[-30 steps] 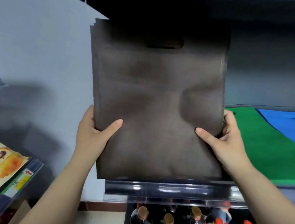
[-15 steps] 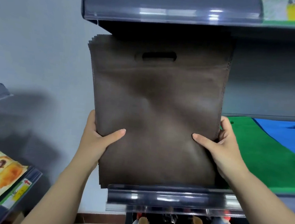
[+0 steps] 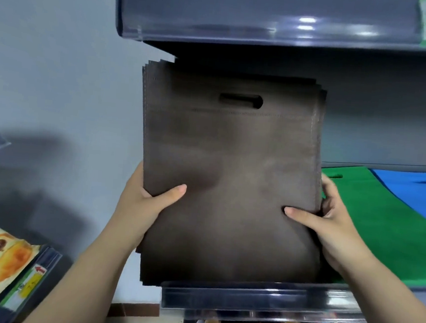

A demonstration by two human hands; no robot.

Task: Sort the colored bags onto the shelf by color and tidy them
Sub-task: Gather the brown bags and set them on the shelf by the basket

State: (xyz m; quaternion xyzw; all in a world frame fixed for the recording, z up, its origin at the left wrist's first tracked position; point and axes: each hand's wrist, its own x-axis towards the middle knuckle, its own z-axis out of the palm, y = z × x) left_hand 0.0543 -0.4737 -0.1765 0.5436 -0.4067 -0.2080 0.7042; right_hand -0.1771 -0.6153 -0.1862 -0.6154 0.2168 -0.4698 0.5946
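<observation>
Because the shelf (image 3: 259, 302) already holds green bags (image 3: 393, 226) and blue bags (image 3: 408, 187), we keep the brown stack (image 3: 227, 188) at its left end, left hand (image 3: 145, 202) and right hand (image 3: 329, 221) clamping opposite edges to square it.

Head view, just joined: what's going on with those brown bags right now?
A person grips a stack of brown bags with both hands, the left hand on its left edge and the right hand on its right edge, thumbs on the front. The stack stands roughly upright at the left end of the shelf, with its lower left corner past the shelf end. Green bags and blue bags lie flat on the shelf to the right.
</observation>
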